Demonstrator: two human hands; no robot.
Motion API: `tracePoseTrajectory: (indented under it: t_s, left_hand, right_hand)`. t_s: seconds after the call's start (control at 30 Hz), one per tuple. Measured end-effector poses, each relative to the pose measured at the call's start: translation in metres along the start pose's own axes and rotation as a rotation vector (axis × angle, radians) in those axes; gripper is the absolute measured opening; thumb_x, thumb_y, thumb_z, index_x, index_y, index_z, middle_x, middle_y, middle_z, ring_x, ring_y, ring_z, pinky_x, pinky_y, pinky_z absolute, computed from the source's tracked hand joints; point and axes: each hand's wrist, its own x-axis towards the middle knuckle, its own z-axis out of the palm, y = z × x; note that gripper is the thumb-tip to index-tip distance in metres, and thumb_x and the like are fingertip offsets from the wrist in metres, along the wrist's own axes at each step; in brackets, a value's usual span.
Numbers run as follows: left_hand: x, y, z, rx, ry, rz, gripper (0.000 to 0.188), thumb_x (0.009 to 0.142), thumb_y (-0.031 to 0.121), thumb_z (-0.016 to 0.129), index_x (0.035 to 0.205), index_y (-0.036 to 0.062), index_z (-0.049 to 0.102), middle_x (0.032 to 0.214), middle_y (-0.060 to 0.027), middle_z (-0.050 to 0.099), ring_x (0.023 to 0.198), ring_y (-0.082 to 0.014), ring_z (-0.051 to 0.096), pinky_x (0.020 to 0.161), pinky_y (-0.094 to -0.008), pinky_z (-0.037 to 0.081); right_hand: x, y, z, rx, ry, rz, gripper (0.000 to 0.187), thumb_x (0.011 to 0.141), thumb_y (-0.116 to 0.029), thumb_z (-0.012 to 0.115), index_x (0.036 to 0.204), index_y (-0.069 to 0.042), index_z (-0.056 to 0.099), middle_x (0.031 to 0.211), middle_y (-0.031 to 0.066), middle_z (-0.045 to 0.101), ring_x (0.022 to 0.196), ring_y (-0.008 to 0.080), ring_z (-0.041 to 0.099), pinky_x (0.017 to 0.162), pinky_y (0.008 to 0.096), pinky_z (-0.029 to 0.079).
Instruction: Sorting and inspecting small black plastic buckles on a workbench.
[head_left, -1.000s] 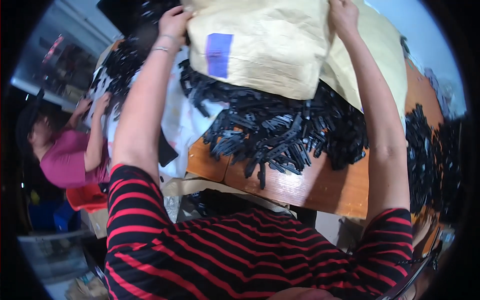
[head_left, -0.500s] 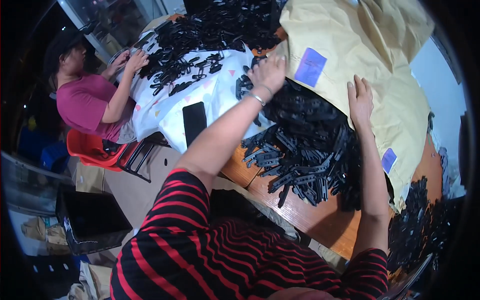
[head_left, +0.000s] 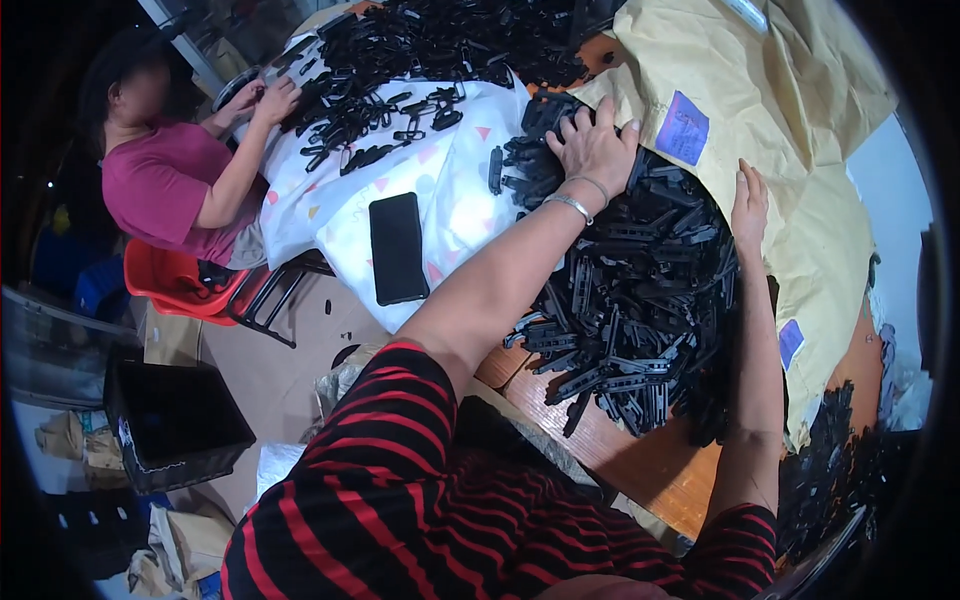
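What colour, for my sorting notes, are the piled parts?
The piled parts are black; best view: head.

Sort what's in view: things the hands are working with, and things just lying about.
At work:
black parts, under the left hand
brown paper sack, by the right hand

Lying about:
black phone, on the white cloth
black crate, on the floor

The left forearm [head_left: 500, 275] slants from the near left toward the far right, the arm almost straight. At its end the left hand [head_left: 595, 150] lies back upward, fingers [head_left: 605, 113] fanned apart. The right forearm [head_left: 757, 340] points nearly straight to the far side; the right hand [head_left: 750, 207], right of and nearer than the left, has its visible fingers extended close together.
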Motion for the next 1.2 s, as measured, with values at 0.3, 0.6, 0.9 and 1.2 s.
tracePoseTrajectory:
  t_s: [0.3,0.6,0.9,1.2]
  left_hand:
    - [0.028,-0.022,0.012,-0.087,-0.085,0.108,0.061,0.087,0.051,0.05,0.141,0.0225,0.041,0.145,-0.0177,0.038,0.132,-0.0444,0.033,0.107,-0.0644,0.016]
    - [-0.031,-0.057,-0.053,0.114,-0.141,0.356,0.057,0.089,0.057,0.045,0.137,0.026,0.05,0.14,-0.0099,0.049,0.132,-0.0328,0.041,0.104,-0.0568,0.032]
    - [-0.075,-0.071,-0.023,0.039,0.031,0.428,0.052,0.091,0.052,0.047,0.137,0.0267,0.049,0.146,-0.0136,0.037,0.138,-0.0404,0.024,0.11,-0.058,0.014]
    - [-0.207,-0.073,-0.108,0.042,-0.243,0.86,0.072,0.085,0.052,0.058,0.145,0.0185,0.037,0.151,-0.015,0.03,0.141,-0.0398,0.018,0.111,-0.0576,0.016]
  right_hand:
    - [0.015,-0.003,0.004,-0.09,-0.024,-0.017,0.051,0.096,-0.043,0.041,0.13,-0.006,0.054,0.135,0.0198,0.049,0.127,0.035,0.044,0.107,0.041,0.033]
    - [-0.07,-0.093,-0.061,0.046,0.012,-0.088,0.047,0.094,-0.038,0.052,0.129,-0.006,0.054,0.133,0.0222,0.049,0.123,0.035,0.048,0.104,0.0395,0.037]
    - [-0.105,-0.123,-0.029,-0.208,0.126,-0.101,0.048,0.092,-0.044,0.051,0.13,-0.016,0.054,0.138,0.0156,0.047,0.127,0.0325,0.044,0.106,0.0464,0.031]
    - [-0.231,-0.179,-0.122,0.035,-0.172,-0.527,0.039,0.077,-0.021,0.069,0.113,-0.009,0.06,0.123,0.0135,0.054,0.118,0.0332,0.05,0.1,0.0472,0.038]
